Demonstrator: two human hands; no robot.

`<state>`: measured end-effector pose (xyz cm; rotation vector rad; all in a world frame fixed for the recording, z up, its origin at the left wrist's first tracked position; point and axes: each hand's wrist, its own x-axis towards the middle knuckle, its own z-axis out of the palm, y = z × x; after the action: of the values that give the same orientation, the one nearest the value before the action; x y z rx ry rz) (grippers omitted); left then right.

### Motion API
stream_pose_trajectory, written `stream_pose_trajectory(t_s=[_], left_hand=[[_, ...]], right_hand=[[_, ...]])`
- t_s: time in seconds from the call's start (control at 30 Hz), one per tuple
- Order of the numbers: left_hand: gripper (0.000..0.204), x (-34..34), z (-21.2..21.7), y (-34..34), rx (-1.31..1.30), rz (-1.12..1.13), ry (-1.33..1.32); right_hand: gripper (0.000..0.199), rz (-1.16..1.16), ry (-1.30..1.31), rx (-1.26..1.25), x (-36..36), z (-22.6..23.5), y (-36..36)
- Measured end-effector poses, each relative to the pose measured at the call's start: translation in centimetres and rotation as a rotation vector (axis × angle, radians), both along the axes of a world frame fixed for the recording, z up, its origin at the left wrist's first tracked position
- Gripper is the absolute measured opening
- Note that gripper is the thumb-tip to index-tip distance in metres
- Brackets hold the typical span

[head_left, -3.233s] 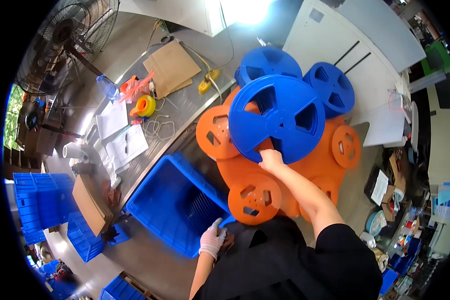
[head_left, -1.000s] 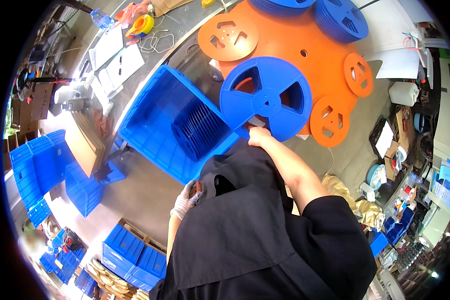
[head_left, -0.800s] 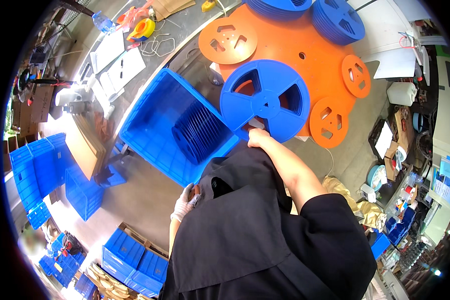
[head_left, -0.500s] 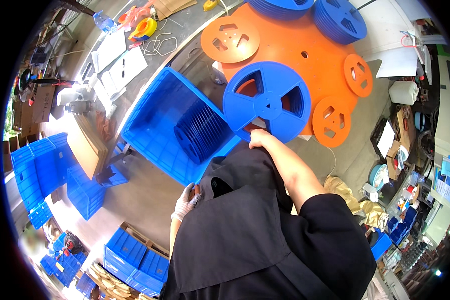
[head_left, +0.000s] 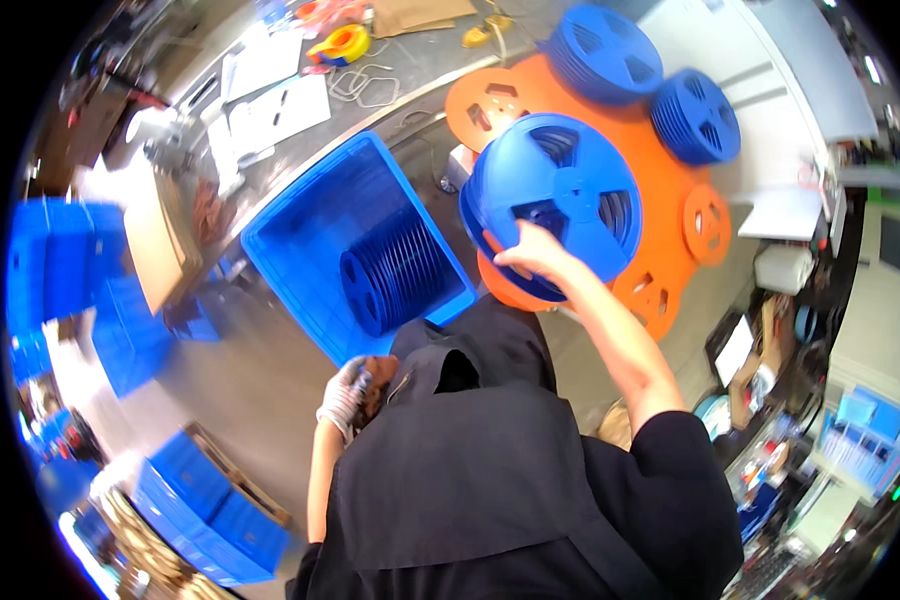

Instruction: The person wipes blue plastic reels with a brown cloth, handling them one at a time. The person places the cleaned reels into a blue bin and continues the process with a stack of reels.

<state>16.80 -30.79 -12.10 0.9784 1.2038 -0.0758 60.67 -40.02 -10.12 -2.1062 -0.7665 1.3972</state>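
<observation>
My right hand (head_left: 538,252), bare, is at the near-left part of the large blue reel (head_left: 602,178) on top of a stack. Its fingers reach into a cut-out and the thumb lies toward the rim. Beneath that stack is the round orange table (head_left: 660,215). My left hand (head_left: 344,394), in a white glove, is low beside the near corner of a blue bin (head_left: 300,312). Its fingers are curled by something brown and grey that I cannot make out. Several blue reels (head_left: 365,292) stand on edge in a row inside the bin.
Two more blue reel stacks (head_left: 610,52) sit at the table's far side. Orange discs (head_left: 707,225) ring its edge. A grey workbench (head_left: 410,55) with papers and yellow tape (head_left: 342,44) runs behind. Blue crates (head_left: 205,505) are piled at lower left.
My right hand has moved from the reel's near rim onto its cut-out. My left hand has shifted slightly left. The view has turned, and the reel stack shows more of its side.
</observation>
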Motion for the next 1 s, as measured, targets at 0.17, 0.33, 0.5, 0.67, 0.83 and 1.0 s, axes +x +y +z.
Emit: stream_pose_trajectory(t_s=[0.17,0.33,0.5,0.67,0.83,1.0], left_hand=[[0.04,2.8,3.3,2.8,0.071,0.497,-0.18],[0.041,4.9,4.3,5.0,0.752,0.613,-0.229],[0.04,10.5,11.1,5.2,1.302,0.176,-0.354],[0.038,13.8,17.6,2.0,1.396,-0.244,-0.617],[0.033,5.3,3.5,4.1,1.256,0.047,0.069],[0.057,-1.4,5.7,1.2,0.853,0.112,-0.123]], right_hand=[[0.034,-0.508,0.669,0.434,2.3,10.4,-0.6],[0.039,-0.373,1.217,0.888,-4.5,12.4,-0.4],[0.037,-0.152,1.584,0.911,-9.9,11.2,0.5],[0.036,-0.119,1.63,0.764,-12.4,11.7,-0.3],[0.037,-0.22,1.443,0.703,-12.3,12.5,-0.2],[0.041,-0.339,1.39,0.692,-10.9,12.5,0.1]])
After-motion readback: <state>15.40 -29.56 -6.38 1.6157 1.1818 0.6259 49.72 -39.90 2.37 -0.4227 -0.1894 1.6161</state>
